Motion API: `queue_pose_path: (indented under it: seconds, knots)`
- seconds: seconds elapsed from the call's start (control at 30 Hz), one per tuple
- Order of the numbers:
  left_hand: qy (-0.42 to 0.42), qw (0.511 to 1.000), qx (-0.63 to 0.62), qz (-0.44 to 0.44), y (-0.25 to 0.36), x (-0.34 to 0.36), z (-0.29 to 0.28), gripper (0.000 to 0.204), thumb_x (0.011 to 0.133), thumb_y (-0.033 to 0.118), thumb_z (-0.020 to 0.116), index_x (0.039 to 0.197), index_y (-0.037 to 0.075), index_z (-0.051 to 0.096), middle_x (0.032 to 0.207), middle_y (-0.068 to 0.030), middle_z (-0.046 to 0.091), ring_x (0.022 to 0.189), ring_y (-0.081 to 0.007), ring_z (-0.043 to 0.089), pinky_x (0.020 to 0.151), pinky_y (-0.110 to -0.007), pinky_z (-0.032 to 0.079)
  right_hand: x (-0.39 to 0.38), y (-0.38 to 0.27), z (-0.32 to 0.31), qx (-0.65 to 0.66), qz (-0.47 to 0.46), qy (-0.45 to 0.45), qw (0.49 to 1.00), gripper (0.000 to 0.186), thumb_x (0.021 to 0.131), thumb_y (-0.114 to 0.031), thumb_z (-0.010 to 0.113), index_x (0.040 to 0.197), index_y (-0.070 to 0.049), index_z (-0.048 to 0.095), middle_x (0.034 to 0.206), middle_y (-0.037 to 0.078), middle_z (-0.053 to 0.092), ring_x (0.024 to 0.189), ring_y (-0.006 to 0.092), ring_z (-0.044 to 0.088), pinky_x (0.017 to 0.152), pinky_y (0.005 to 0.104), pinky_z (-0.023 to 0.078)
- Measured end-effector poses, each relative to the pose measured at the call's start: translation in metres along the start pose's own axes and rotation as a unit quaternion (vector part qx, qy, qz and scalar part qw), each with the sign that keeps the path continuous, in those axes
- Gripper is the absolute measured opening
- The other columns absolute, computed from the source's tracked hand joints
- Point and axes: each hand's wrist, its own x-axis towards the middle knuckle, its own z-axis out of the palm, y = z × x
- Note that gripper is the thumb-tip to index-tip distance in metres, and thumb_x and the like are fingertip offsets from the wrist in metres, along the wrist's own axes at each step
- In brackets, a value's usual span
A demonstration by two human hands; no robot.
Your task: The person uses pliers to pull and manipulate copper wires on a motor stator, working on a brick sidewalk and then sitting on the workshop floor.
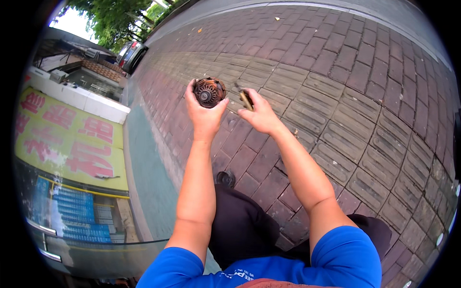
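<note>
My left hand (204,110) is wrapped round a motor rotor (208,92), a round dark part with copper-coloured windings and a ring of slots around a central shaft end. The shaft end faces me, and the left fingers go behind its left side. Just to the right, my right hand (259,113) grips a slim tool with a yellowish handle (246,101) and a dark, narrow tip that points up and left. The tip stays apart from the rotor. What kind of tool it is, I cannot make out. Both hands are held out over the paving.
Reddish brick paving (336,43) and a band of yellowish ribbed tiles (331,129) lie below. On the left are a green strip of ground (149,158), a yellow sign board (72,134) and a glass case (77,211). A parked car (131,55) stands far off, near trees.
</note>
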Motion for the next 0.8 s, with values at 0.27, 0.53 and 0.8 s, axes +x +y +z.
queue_pose_path:
  seconds: [0.27,0.53,0.8]
  knots:
    - [0.036,0.983,0.154,0.091,-0.004,0.002,0.011,0.091,0.059,0.012,0.088,0.136,-0.001,0.041,0.131,-0.0193,0.048,0.123,-0.0345,0.048,0.106,-0.043,0.039,-0.008,-0.021,-0.007,-0.196,-0.026,0.078,0.977,0.053,0.075,-0.013,0.071,0.123,-0.001,0.053,0.115,0.021,0.054,0.11,0.0392,0.052,0.094,0.0459,0.046]
    - [0.036,0.976,0.181,0.118,-0.011,-0.001,0.019,0.089,0.061,0.011,0.087,0.134,0.0,0.039,0.133,-0.0207,0.045,0.127,-0.0388,0.043,0.108,-0.046,0.037,-0.004,-0.015,0.0,-0.246,-0.05,0.117,0.961,0.062,0.072,-0.012,0.072,0.13,0.0,0.053,0.117,0.021,0.052,0.112,0.0381,0.049,0.094,0.0472,0.045]
    - [0.034,0.973,0.193,0.125,-0.009,-0.004,0.029,0.088,0.062,0.009,0.086,0.134,0.0,0.038,0.133,-0.0221,0.043,0.127,-0.0408,0.042,0.107,-0.049,0.036,-0.005,-0.018,0.005,-0.261,-0.01,0.143,0.955,0.063,0.073,-0.012,0.071,0.131,0.002,0.051,0.122,0.023,0.049,0.116,0.0395,0.047,0.097,0.0481,0.043]
